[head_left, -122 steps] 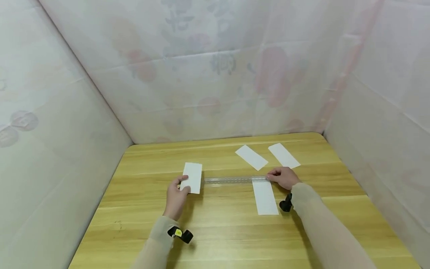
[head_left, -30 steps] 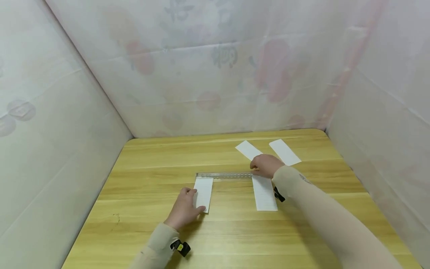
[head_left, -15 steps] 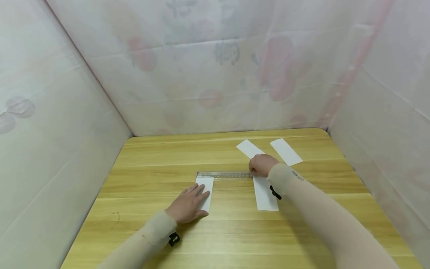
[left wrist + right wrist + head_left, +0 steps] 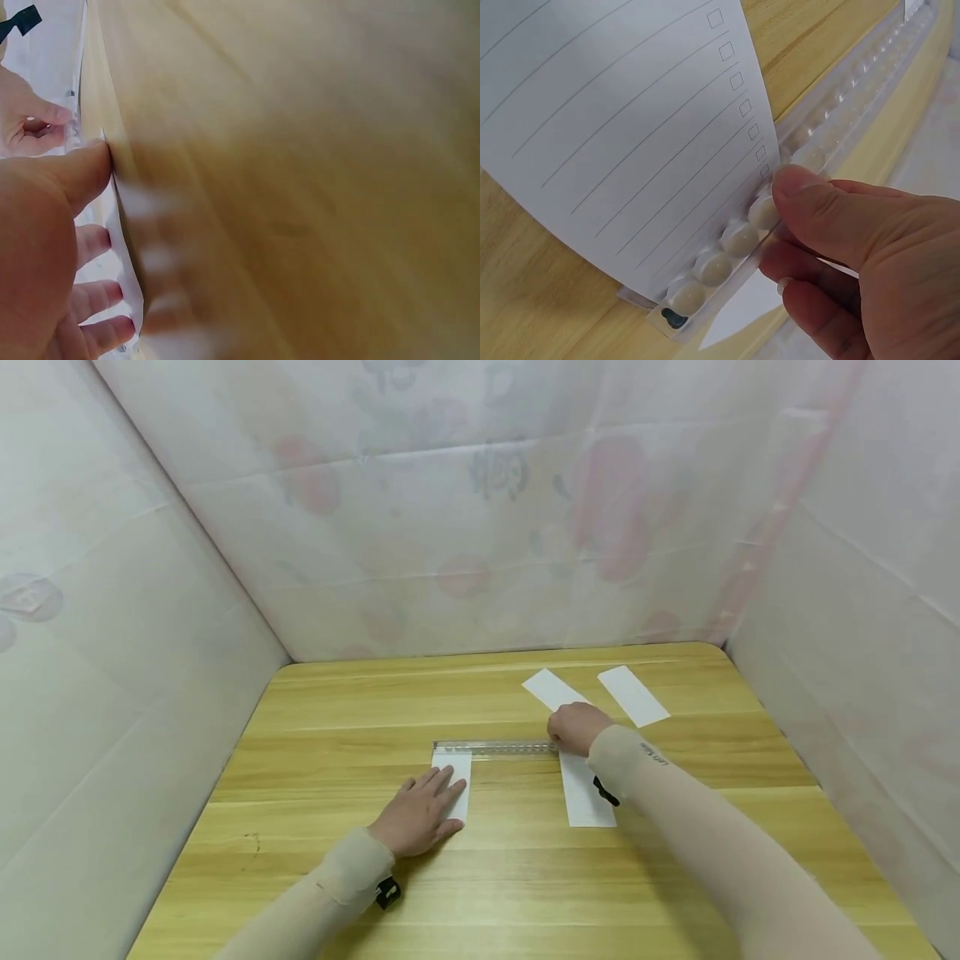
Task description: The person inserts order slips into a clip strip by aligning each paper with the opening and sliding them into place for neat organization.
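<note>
Left hand [image 4: 417, 814] lay flat, fingers straight, pressing the paper slip [image 4: 454, 783] at desk [image 4: 330, 760] centre. Right hand [image 4: 577, 728] pinched the clear strip's [image 4: 495, 748] right end. Slip thin, floppy, likely slides; best held by an edge.

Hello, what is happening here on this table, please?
A person works at a wooden table with paper slips and a clear plastic strip that holds a row of small domes. The left hand lies flat with straight fingers on one white slip at the strip's left end. The right hand pinches the strip's right end, where a lined slip is tucked in. Two more slips lie apart farther back.
</note>
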### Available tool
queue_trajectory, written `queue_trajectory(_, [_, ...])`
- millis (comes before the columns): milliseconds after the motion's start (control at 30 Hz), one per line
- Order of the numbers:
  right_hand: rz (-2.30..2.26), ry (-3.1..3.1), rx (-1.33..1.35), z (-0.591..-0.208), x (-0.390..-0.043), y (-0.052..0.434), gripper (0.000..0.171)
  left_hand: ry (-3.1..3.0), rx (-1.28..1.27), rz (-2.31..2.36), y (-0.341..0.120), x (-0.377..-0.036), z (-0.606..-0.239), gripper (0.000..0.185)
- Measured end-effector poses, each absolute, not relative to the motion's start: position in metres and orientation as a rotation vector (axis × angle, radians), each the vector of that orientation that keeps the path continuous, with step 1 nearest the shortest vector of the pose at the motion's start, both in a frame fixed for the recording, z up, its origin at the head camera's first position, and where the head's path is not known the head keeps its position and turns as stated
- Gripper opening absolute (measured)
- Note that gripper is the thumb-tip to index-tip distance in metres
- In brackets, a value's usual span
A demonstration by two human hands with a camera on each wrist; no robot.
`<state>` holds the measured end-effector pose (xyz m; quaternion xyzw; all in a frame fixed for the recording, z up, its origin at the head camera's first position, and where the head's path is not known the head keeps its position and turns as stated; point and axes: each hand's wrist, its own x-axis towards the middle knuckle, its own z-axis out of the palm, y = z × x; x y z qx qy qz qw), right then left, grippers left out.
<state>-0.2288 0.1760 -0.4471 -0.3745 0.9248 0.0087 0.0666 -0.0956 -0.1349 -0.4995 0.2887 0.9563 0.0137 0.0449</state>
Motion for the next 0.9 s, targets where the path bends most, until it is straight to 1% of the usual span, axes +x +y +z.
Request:
queue_trajectory(233, [0.016, 2.783, -1.094, -0.452, -0.228, 0.171, 0.029, 2.929, 0.791, 0.15, -0.135, -0.093, -0.503, 0.066])
queue_trajectory(367, [0.025, 2.791, -1.117, -0.452, -0.228, 0.171, 0.023, 3.028, 0.554, 0.348, -0.138, -0.091, -0.501, 0.068])
queue_trajectory(467, [0.033, 2.799, -1.113, -0.453, -0.23, 0.172, 0.023, 3.105, 0.3, 0.476, -0.138, -0.09, -0.499, 0.069])
queue_trajectory(567, [0.031, 2.802, -1.108, -0.454, -0.232, 0.173, 0.023, 3.115, 0.146, 0.502, -0.135, -0.088, -0.499, 0.075])
queue_trajectory(633, [0.03, 2.805, -1.108, -0.453, -0.234, 0.174, 0.023, 3.117, 0.11, 0.477, -0.131, -0.087, -0.5, 0.082])
queue_trajectory(767, [0.016, 2.808, -1.098, -0.452, -0.235, 0.174, 0.022, 3.165, 0.112, 0.426, -0.122, -0.087, -0.501, 0.089])
queue_trajectory(900, [-0.005, 2.803, -1.076, -0.451, -0.234, 0.174, 0.025, 3.198, 0.112, 0.403, -0.118, -0.089, -0.505, 0.088])
